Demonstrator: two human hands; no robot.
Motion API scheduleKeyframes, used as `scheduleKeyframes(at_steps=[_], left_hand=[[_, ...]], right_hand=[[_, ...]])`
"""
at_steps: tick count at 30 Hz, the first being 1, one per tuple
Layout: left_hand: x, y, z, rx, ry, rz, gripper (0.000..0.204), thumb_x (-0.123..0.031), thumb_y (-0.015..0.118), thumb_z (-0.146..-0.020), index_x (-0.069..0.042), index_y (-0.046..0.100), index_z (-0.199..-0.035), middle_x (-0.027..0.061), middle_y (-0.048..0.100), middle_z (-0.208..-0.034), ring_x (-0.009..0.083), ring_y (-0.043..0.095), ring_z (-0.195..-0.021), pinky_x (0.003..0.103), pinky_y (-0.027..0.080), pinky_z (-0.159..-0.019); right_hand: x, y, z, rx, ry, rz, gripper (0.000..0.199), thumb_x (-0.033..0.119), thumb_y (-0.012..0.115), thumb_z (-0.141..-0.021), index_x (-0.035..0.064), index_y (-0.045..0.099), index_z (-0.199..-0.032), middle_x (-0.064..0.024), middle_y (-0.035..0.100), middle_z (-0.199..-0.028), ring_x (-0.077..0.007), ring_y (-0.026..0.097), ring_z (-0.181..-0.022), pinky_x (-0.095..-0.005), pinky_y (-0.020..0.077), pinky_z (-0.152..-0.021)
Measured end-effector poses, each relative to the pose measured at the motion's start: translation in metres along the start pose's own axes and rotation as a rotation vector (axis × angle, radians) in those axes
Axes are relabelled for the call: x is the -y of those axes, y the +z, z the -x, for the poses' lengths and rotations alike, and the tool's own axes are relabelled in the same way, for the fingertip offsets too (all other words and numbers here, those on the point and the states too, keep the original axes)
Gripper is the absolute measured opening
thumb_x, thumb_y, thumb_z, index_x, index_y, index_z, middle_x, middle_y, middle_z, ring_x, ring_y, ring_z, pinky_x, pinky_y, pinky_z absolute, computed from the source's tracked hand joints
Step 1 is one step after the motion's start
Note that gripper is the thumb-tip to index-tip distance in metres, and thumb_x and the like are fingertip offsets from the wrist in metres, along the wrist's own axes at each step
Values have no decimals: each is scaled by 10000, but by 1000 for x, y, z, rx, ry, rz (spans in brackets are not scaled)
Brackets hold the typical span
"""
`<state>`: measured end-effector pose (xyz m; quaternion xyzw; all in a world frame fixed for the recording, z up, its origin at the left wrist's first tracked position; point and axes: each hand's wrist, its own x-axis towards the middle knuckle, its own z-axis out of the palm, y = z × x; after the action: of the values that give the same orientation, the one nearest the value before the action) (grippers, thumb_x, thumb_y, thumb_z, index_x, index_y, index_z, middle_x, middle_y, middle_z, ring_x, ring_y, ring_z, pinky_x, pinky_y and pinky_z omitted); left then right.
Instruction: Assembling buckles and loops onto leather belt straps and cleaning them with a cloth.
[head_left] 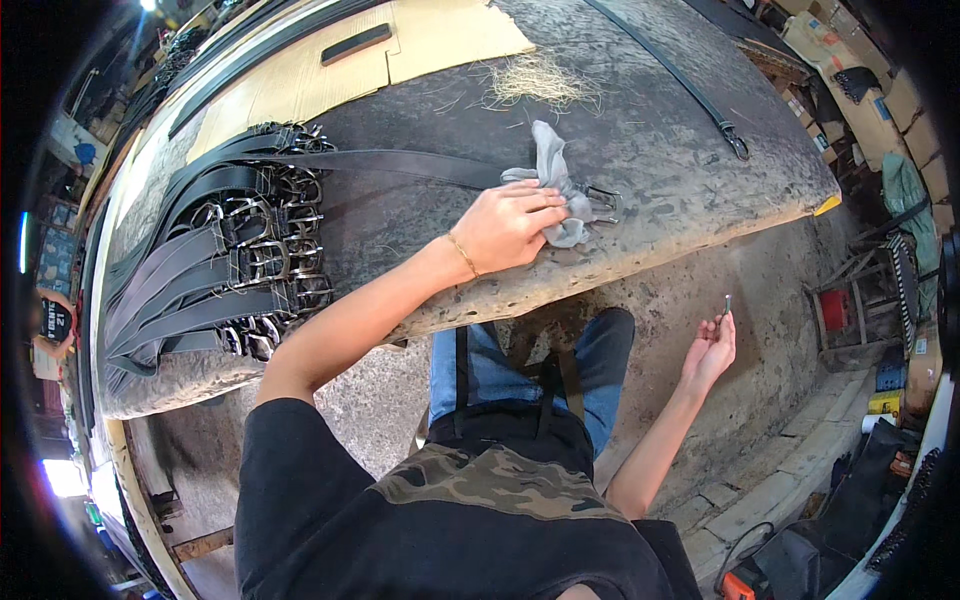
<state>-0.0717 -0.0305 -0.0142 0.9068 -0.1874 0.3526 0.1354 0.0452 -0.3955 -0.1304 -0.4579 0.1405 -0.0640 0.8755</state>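
Note:
My left hand (512, 222) rests near the table's front edge, its fingers closed over a crumpled grey rag (549, 158). The rag lies around the end of a black belt (420, 165), and a metal buckle (604, 203) pokes out on its right side. That belt's strap runs left to a big pile of black belts (195, 262) with many metal buckles (270, 240). Out to the right, beyond the table edge and above the floor, my right hand (710, 352) pinches a small, thin, shiny object (728, 303). It is too small to tell its kind.
The worn dark table (690, 190) has a rounded front edge. A heap of straw-like threads (542, 82), cardboard sheets (440, 45) with a dark block (356, 45), and another strap with a clasp (735, 142) lie farther back. A stool (850, 305) stands right, near boxes.

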Motion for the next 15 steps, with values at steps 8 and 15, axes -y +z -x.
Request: scheduleKeyframes(at_steps=[8, 15], left_hand=[[26, -49, -26, 429, -307, 2, 159, -180, 613, -793, -45, 649, -718, 139, 607, -683, 351, 602, -575, 465, 488, -616], [39, -17, -15, 357, -144, -47, 502, -13, 593, -727, -93, 611, -1223, 83, 573, -1253, 276, 514, -1176, 397, 454, -984]], right_hand=[[-2, -1, -1, 15, -11, 2, 188, 144, 578, -989, 34, 625, -1134, 13, 604, -892, -71, 518, -734, -264, 476, -745], [-11, 19, 10, 46, 16, 1, 182, 149, 584, -987, 34, 626, -1122, 11, 608, -881, -71, 522, -730, -269, 479, -737]])
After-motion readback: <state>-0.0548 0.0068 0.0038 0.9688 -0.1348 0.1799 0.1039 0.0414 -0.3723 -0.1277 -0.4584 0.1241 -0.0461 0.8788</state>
